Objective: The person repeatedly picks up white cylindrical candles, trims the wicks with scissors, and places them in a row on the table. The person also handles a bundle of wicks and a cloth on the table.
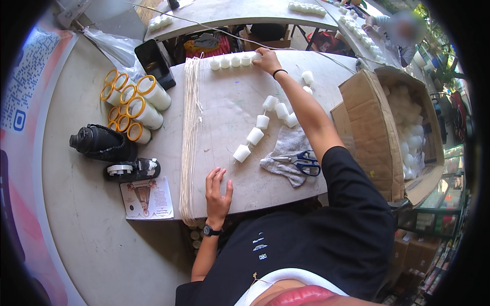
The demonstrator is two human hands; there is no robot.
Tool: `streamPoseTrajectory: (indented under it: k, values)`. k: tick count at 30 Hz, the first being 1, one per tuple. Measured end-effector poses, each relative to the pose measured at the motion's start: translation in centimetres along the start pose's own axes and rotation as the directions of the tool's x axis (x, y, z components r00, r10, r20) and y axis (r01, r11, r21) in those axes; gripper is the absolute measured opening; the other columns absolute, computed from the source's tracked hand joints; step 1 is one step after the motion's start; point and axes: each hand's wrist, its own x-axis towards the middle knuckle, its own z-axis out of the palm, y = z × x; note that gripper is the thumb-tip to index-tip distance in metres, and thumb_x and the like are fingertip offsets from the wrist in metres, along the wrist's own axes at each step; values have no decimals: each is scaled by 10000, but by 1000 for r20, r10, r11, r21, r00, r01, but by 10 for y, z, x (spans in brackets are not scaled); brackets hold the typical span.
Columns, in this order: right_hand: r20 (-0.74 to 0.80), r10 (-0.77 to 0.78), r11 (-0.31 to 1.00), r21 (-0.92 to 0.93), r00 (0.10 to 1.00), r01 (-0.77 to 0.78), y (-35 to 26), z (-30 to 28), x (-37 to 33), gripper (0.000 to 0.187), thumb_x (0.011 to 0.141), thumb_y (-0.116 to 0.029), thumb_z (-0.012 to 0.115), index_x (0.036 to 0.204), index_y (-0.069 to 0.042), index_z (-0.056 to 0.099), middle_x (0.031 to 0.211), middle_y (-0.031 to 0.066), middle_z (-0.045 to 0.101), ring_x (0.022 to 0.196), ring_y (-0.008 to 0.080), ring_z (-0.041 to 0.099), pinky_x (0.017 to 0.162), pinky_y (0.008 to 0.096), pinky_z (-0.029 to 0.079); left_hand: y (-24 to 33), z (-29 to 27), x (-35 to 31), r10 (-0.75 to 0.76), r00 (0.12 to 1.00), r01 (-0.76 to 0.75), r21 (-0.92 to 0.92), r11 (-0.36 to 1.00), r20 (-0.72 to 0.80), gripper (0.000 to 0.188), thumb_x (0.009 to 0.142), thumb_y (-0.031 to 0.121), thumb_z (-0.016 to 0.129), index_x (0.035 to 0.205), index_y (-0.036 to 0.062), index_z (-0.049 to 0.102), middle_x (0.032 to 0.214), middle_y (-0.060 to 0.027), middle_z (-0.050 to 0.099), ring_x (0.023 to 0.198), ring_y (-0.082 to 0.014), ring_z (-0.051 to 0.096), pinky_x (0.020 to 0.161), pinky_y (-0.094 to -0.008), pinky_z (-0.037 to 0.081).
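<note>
My right hand (266, 61) reaches to the table's far edge, its fingers closed on a white votive candle at the right end of a row of similar candles (235, 61). That candle is mostly hidden by the fingers. Open and empty, my left hand (218, 198) rests by the near edge, fingers stretched out, right of a long bundle of cream wick cord (190, 137). Several loose white candles (254, 136) lie in a bent line between my hands, some with wicks showing. Blue-handled scissors (308, 166) lie on a grey cloth (282, 148) beneath my right arm.
A large cardboard box (375, 137) of white pieces stands at right. On the left are gold-rimmed white cylinders (148, 113), a black bottle (102, 143), a black phone-like device (154, 64) and a printed card (148, 198). Another person (406, 38) sits at the far right.
</note>
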Motion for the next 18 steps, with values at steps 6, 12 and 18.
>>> streamPoseTrajectory:
  k: [6, 12, 18]
  values:
    - [-25, 38, 997, -61, 999, -40, -8, 4, 1, 444, 653, -185, 831, 1031, -8, 679, 1030, 217, 706, 982, 352, 685, 902, 387, 535, -1, 1, 1, -17, 1000, 17, -25, 1000, -3, 330, 915, 39, 627, 1237, -20, 588, 1279, -192, 540, 1148, -334, 587, 948, -398, 552]
    - [26, 23, 999, -36, 999, -22, 2, -12, 6, 433, 677, -190, 834, 1039, -8, 685, 1011, 194, 711, 943, 333, 689, 878, 372, 535, 0, 2, 3, -20, 1000, 19, -39, 999, -17, 317, 914, 36, 625, 1224, -21, 589, 1244, -179, 567, 1100, -325, 613, 928, -391, 559]
    - [66, -78, 989, -117, 995, 86, -5, -10, 14, 412, 634, -180, 802, 998, -14, 704, 1000, 225, 709, 962, 374, 684, 896, 392, 536, 1, 1, 3, -25, 999, 25, -18, 1000, -27, 301, 913, 29, 620, 1210, -16, 595, 1190, -181, 597, 1057, -319, 628, 911, -382, 558]
